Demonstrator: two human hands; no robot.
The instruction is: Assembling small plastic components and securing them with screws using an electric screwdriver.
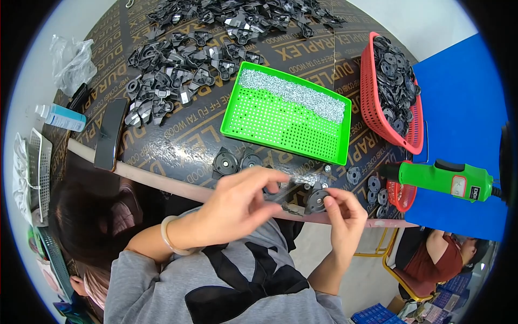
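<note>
My right hand (345, 216) is closed at the table's near edge, thumb and fingers pinching a black plastic part (317, 202) with a round disc on its face. Close to its left, my left hand (243, 202) has its index finger and thumb spread apart. A dark smear of motion lies between those fingertips, so whether they grip something is unclear. Just beyond my left hand lie a black part with a disc (225, 162) and a similar one (251, 159). Several loose grey discs (373, 184) rest to the right of my right hand.
A green perforated tray (253, 129) holds many small silvery pieces. Black plastic parts (178, 75) are heaped at the far left. On the right stand a red basket (372, 102) of discs, a small red basket (408, 197) and a green electric screwdriver (448, 179). A phone (111, 135) lies left.
</note>
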